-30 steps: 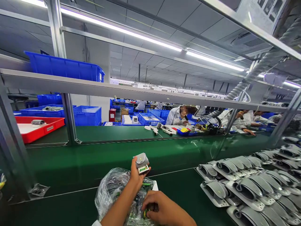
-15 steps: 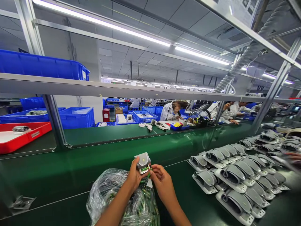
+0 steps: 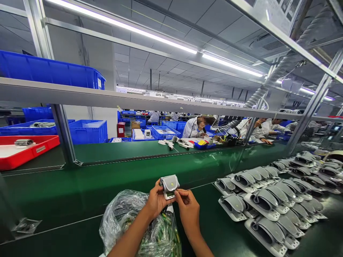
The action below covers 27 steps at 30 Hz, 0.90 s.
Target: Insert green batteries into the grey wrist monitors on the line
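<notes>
One counter (image 3: 209, 217) carries the clear bag (image 3: 114, 214) of green pieces (image 3: 173, 241); near it your left hand (image 3: 156, 200) grips the grey unit (image 3: 170, 182). Hold that steady and square to your right hand (image 3: 189, 207), pinched closed at the unit's lower corner, anything between hidden

The left hand (image 3: 156, 200) holds a grey unit (image 3: 170, 182), the right hand (image 3: 189, 210) touching its lower right corner, with a clear bag (image 3: 114, 223) below the fingers and rows of similar units (image 3: 264, 194) off to their right.
</notes>
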{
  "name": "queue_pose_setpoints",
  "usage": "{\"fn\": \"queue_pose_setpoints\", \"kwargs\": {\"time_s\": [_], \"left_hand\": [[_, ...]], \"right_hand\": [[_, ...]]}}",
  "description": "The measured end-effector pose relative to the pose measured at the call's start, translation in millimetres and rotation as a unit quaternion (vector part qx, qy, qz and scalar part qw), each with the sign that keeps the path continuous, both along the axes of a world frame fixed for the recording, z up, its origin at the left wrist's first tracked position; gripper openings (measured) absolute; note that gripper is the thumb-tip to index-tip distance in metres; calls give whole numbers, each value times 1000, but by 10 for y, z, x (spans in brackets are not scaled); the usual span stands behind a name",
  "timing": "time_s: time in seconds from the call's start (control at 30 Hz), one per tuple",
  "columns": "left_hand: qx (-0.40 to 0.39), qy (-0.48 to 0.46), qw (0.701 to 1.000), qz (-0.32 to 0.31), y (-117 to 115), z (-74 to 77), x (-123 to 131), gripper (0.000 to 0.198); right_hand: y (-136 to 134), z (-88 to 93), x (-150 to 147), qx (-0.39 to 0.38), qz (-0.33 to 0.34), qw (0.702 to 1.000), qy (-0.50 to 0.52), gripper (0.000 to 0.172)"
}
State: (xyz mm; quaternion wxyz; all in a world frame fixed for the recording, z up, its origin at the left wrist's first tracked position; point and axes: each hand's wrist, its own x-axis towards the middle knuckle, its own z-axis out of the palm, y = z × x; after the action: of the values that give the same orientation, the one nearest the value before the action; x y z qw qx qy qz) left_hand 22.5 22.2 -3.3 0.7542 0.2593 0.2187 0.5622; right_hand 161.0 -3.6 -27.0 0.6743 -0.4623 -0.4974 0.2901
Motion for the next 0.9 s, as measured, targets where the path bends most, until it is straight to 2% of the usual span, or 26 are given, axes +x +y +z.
{"fn": "queue_pose_setpoints", "kwargs": {"time_s": [0.13, 0.23, 0.43, 0.67, 0.77, 0.9], "left_hand": [[-7, -21, 1000, 8, -12, -18, 24, 86], [14, -31, 999, -14, -46, -19, 37, 93], [25, -7, 999, -23, -79, -22, 32, 103], [14, 59, 998, -14, -121, 58, 49, 111], [-9, 92, 994, 55, -17, 12, 13, 109], [-60, 116, 991, 41, 270, -79, -15, 129]], "right_hand": [[-42, -28, -10, 79, -17, 987, -142, 31], [-31, -64, -10, 123, -38, 972, -196, 28], [12, -118, -21, 147, -49, 963, -221, 27], [20, -87, -51, 136, -59, 969, -197, 21], [178, -182, -145, 151, -87, 961, -217, 23], [590, -419, -232, 209, -124, 943, -227, 36]]}}
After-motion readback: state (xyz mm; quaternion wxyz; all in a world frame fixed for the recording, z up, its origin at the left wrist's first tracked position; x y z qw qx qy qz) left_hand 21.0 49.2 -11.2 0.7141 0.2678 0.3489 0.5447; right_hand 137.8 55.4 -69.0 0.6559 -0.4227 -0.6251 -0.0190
